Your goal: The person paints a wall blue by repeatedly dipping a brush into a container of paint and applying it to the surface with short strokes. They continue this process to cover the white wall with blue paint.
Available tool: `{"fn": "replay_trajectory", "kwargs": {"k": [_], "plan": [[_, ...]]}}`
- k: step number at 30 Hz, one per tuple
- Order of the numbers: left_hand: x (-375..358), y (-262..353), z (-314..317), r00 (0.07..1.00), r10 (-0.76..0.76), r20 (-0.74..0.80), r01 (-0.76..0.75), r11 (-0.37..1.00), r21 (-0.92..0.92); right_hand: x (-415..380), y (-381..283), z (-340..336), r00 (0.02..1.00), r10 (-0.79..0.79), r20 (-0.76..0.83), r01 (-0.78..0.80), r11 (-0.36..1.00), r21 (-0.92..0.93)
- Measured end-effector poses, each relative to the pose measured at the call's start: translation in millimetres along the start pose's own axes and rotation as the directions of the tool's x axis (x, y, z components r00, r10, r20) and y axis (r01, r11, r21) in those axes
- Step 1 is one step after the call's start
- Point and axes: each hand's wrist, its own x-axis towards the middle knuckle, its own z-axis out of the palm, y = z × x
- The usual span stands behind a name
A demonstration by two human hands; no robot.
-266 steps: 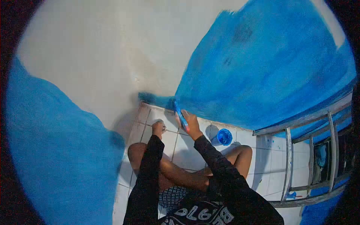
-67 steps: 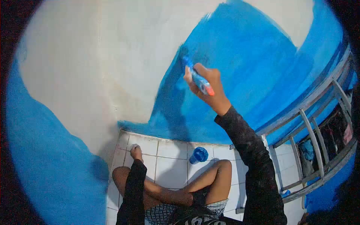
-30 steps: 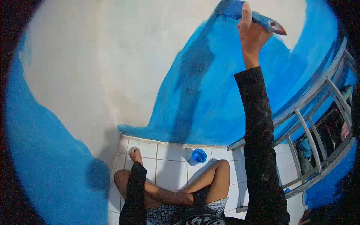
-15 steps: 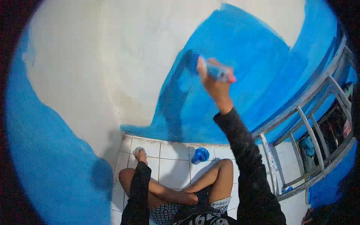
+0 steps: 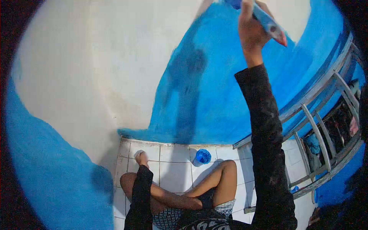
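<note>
My right hand (image 5: 253,32) is closed round a paintbrush (image 5: 270,23) with a pale blue handle and a red end. Its blue-coated bristles are at the top of the view, against the wall near the upper edge of the wet blue paint (image 5: 218,76). Low over the tiles, my left hand (image 5: 142,158) is closed, with something whitish at its fingers that I cannot make out. A small blue tub (image 5: 202,157), blue with paint inside, stands on the floor between my left hand and my raised knee.
A wooden ladder (image 5: 306,111) leans along the right side. White floor tiles (image 5: 174,172) meet the wall in front of my crossed legs (image 5: 222,180). Off-white wall (image 5: 115,57) lies between the blue areas, with more blue (image 5: 46,165) at left.
My right hand has moved up and to the right with the paintbrush, from mid-wall to the top of the blue patch. My left hand has stayed almost in place.
</note>
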Motion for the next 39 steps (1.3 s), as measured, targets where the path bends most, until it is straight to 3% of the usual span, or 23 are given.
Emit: {"fn": "replay_trajectory", "kwargs": {"k": [1,4,5,10,12,13,15,16,17,18,19,21,22,23,24,25,26,27,28,30,31,36,39], "plan": [[-4.4,0.2,2.7,1.000,-0.030,0.002,0.030,1.000,-0.003,-2.5,25.6,17.3,0.986,-0.059,-0.157,0.043,0.994,-0.105],[-3.1,-12.1,6.4,0.986,-0.165,-0.007,0.165,0.986,0.014,-28.2,1.8,23.7,0.985,0.125,-0.116,-0.116,0.990,0.082],[-3.6,-13.0,2.2,0.981,-0.193,-0.028,0.194,0.980,0.039,-35.0,2.7,23.9,0.993,0.002,-0.118,0.010,0.995,0.099],[-36.2,62.8,-7.1,1.000,-0.018,-0.001,0.018,0.995,0.094,-68.9,-30.8,11.1,0.995,0.099,-0.007,-0.093,0.955,0.281],[-37.7,91.4,-13.1,0.999,0.038,-0.015,-0.037,0.998,0.054,-88.2,-43.8,1.7,0.950,0.185,0.250,-0.248,0.936,0.248],[-37.7,101.6,-15.1,0.999,0.039,-0.004,-0.039,0.998,0.053,-88.3,-51.4,-4.9,0.951,0.184,0.247,-0.246,0.936,0.250],[-31.2,104.4,-17.2,0.998,0.061,0.003,-0.061,0.998,0.015,-80.6,-64.5,-13.5,0.856,0.287,0.431,-0.439,0.843,0.311],[-28.8,100.2,-16.3,0.998,0.054,0.011,-0.054,0.999,-0.002,-72.1,-60.1,-12.4,0.856,0.291,0.427,-0.443,0.840,0.314],[-26.3,95.2,-14.8,0.999,0.048,0.018,-0.047,0.999,-0.019,-59.9,-47.0,-9.5,0.957,0.093,0.276,-0.130,0.984,0.119],[-22.0,84.5,-11.5,0.999,0.022,0.040,-0.021,0.999,-0.025,-49.7,-34.4,-5.0,0.971,-0.159,0.178,0.183,0.975,-0.129],[-14.6,52.5,-5.3,0.998,-0.045,0.053,0.048,0.998,-0.045,-42.1,-23.7,0.9,0.971,-0.159,0.180,0.183,0.975,-0.129],[-15.2,26.8,-4.0,0.994,-0.082,0.074,0.088,0.992,-0.089,-32.2,-8.5,11.4,0.996,0.087,0.008,-0.087,0.972,0.218],[-15.8,24.4,-4.8,0.993,-0.080,0.081,0.089,0.990,-0.114,-33.0,-6.7,12.4,0.996,0.087,0.012,-0.088,0.972,0.218],[-17.9,21.4,-6.5,0.993,-0.065,0.095,0.078,0.988,-0.133,-33.8,-5.2,14.0,0.992,-0.115,-0.042,0.105,0.976,-0.188],[-17.2,16.4,-4.7,0.991,-0.080,0.103,0.095,0.983,-0.155,-34.7,-4.3,14.4,0.948,-0.319,-0.011,0.257,0.784,-0.566],[-14.3,13.8,-7.5,0.989,-0.085,0.121,0.107,0.976,-0.187,-36.8,-4.0,14.1,0.871,-0.481,0.100,0.336,0.433,-0.837],[-15.5,8.2,-8.3,0.984,-0.094,0.154,0.127,0.966,-0.225,-42.2,-6.1,14.6,0.871,-0.480,0.104,0.338,0.433,-0.836],[-16.2,6.3,-9.4,0.977,-0.097,0.188,0.148,0.949,-0.280,-50.3,-13.3,16.8,0.955,-0.297,0.023,0.283,0.882,-0.377],[-16.4,6.2,-11.3,0.967,-0.080,0.243,0.168,0.915,-0.368,-60.5,-20.3,19.1,0.994,-0.087,0.070,0.069,0.972,0.226],[-17.3,5.6,-9.0,0.973,-0.062,0.221,0.142,0.920,-0.365,-92.3,-38.1,15.4,0.969,0.003,0.248,-0.033,0.993,0.114],[-12.9,-1.9,-5.6,0.994,-0.069,0.082,0.080,0.987,-0.138,-106.8,-48.2,11.0,0.951,0.001,0.309,-0.035,0.994,0.104],[-8.4,-8.4,-9.3,0.989,-0.126,0.078,0.136,0.981,-0.142,-188.6,-101.9,-5.5,0.780,0.091,0.619,-0.183,0.979,0.087],[-14.1,-2.7,-7.0,0.990,-0.138,0.032,0.140,0.986,-0.094,-248.0,-124.3,-15.0,0.704,0.076,0.706,-0.240,0.961,0.136]]}}
